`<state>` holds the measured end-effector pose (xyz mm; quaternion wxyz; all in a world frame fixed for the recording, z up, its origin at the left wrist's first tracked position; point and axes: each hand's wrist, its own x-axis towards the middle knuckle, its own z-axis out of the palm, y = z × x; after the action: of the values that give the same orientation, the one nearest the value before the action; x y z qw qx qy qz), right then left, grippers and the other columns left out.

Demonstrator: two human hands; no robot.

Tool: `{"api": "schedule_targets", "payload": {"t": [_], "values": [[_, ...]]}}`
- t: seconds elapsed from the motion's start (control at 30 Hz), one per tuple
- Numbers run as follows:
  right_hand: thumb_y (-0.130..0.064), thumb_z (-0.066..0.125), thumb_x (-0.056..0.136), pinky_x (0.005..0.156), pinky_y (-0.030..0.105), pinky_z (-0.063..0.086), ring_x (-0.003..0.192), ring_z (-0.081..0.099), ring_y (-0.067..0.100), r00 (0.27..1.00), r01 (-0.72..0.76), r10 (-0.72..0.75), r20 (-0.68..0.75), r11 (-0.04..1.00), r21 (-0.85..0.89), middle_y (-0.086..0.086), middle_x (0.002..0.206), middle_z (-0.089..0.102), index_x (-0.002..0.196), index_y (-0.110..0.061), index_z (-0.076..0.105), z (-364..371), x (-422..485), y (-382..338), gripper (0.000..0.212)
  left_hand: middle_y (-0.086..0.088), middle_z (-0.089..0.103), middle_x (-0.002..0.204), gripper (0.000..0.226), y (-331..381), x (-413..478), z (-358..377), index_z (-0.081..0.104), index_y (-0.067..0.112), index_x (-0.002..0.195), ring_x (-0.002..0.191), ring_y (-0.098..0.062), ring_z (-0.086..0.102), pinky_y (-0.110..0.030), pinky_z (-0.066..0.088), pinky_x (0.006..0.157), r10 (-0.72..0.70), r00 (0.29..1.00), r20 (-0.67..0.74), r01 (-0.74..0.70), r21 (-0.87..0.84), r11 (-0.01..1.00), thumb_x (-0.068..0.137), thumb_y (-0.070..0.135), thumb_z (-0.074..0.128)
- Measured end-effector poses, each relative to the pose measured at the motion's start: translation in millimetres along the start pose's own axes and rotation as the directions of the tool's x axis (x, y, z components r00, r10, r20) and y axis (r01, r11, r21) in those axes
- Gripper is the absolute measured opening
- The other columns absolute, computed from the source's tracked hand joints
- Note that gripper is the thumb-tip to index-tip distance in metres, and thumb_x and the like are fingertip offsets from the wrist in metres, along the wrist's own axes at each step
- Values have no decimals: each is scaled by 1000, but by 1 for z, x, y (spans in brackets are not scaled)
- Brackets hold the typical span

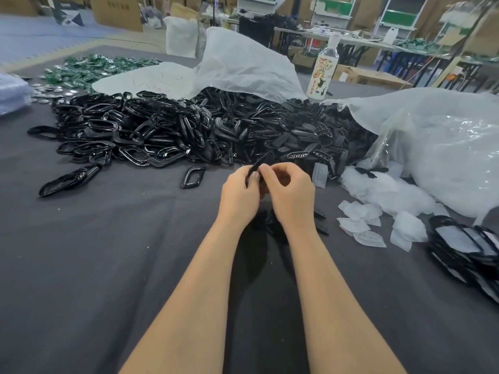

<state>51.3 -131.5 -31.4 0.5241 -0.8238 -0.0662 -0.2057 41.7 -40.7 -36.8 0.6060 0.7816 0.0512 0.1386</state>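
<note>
Holding, two-handed: one small black plastic piece [260, 161], raised just above the grey table cloth [94, 252] at the near edge of the heap of black frames [129, 130].

- Left hand [239, 194]: fingers curled, thumb pressed against the lower end of the piece.
- Right hand [290, 194]: fingers curled, fingertips pinching the same piece from the other side. Whatever lies between the palms is hidden.
- Nearby: loose frame [193, 177] to the left of the hands; small black parts [320, 213] beside the right wrist; white translucent pieces [378, 195] and a stack of framed items [464, 247] to the right; bottle [323, 74] upright behind the heap, well apart.

Hazards, as judged:
- Slip. The hold takes only the lower end, at the fingertips; a dropped piece would likely land among like-coloured parts and be hard to find.
- Over-flexing. Opposed thumb pressure could bend or snap thin plastic.
- Sweep. A drawn-back right forearm could scatter the small black parts or the light white pieces.
- Mis-seating, if parts are being joined, since the joint faces away from view.
</note>
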Motion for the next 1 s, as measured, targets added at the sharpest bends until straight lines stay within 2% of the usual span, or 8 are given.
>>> {"api": "schedule_targets", "payload": {"t": [0.07,0.17,0.3,0.37,0.47,0.57,0.73,1.0], "values": [[-22,59,94,67,5,42,72,57,2,1000,13,-12,7,999,-43,-6,80,64,93,-9,70,1,1,1,17,3,65,98,24,1,1,0,62,15,112,92,-8,61,-21,50,80,-11,999,33,11,-8,1000,102,18,41],[-19,56,94,65,4,42,70,58,-1,1000,-16,17,22,999,-46,-8,77,64,94,-8,71,0,4,3,19,7,66,95,16,-1,1,0,61,20,108,91,-8,62,-25,51,82,-7,999,42,8,-12,1000,101,21,46],[-17,58,91,80,38,56,82,68,19,988,-141,131,87,982,122,4,85,70,86,-19,65,-4,6,5,9,-1,70,94,10,-2,3,-3,60,20,98,86,-12,68,-35,56,85,-37,999,18,38,-76,996,98,14,51],[-16,61,90,83,44,55,83,68,22,989,-145,142,31,980,136,5,87,69,85,-25,58,-6,6,6,10,3,71,85,15,-2,2,-4,57,24,90,75,-6,69,-34,57,81,-32,999,33,35,-92,995,98,13,51],[-19,63,90,85,39,54,89,67,21,979,-204,204,21,959,197,0,90,67,95,-24,58,-10,8,9,9,10,72,77,17,0,2,-5,56,26,90,65,-2,68,-26,57,70,-32,994,109,46,-128,991,99,13,49],[-14,61,92,64,20,51,73,65,9,932,-359,313,181,864,353,-4,81,65,102,-18,63,-15,12,10,11,8,73,76,16,-1,3,-8,59,22,92,62,-1,66,-18,52,62,-52,984,172,89,-216,972,99,12,50],[-7,59,91,55,18,41,59,54,5,868,-496,409,281,729,472,-5,67,63,86,-17,64,-18,14,9,13,3,72,80,7,-3,3,-10,63,16,93,67,-2,67,-15,51,60,-90,970,227,164,-332,929,96,17,57],[-15,62,91,56,15,52,55,62,0,950,-308,281,136,915,260,-4,77,66,82,-26,59,-14,10,13,14,4,71,68,15,-5,4,-7,61,22,83,64,-8,70,-29,58,73,-36,996,83,43,-90,995,94,11,60]]}}
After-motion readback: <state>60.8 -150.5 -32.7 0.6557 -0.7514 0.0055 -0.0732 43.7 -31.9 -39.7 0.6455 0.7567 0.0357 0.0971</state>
